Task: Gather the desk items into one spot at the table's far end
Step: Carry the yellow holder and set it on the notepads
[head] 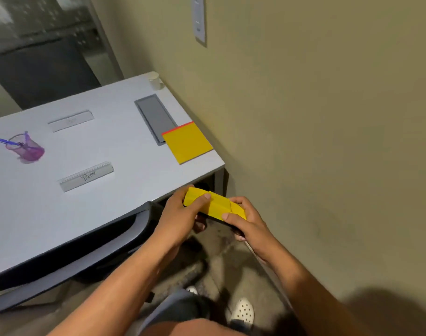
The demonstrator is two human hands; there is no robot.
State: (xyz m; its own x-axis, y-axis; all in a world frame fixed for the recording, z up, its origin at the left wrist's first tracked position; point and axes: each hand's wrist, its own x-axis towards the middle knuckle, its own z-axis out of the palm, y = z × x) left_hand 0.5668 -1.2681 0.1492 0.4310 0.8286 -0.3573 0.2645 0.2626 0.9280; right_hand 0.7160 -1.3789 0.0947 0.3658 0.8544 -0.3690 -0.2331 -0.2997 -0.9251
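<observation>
At the far left of the counter point(37, 214) a pink mesh pen cup point(27, 148) lies tipped on its side with a blue pen point(7, 141) poking from its mouth; to its right sit two clear name plates, the farther one point(71, 121) blank as far as can be told, the nearer one point(87, 177) bearing handwriting; further right a grey tray point(155, 117) runs lengthwise away from the person, with a yellow notepad point(187, 143) overlapping its near right corner and a small pale cup point(155, 80) standing at the far corner by the wall.

Off the counter's near right corner, the left hand point(182, 212) and the right hand point(245, 221) are both closed on a yellow block point(214, 206), thumbs on top, one at each end; it looks like a stack of sticky notes, though that is a guess; its long axis runs left to right between the hands, tilted a little down toward the right; it is held in the air just clear of the counter's edge.

The gathering spot seems to lie forward and slightly left of the hands, near the pale cup; the left hand is nearer the counter, so it would likely carry the block there along the wall side, past the notepad and tray.
</observation>
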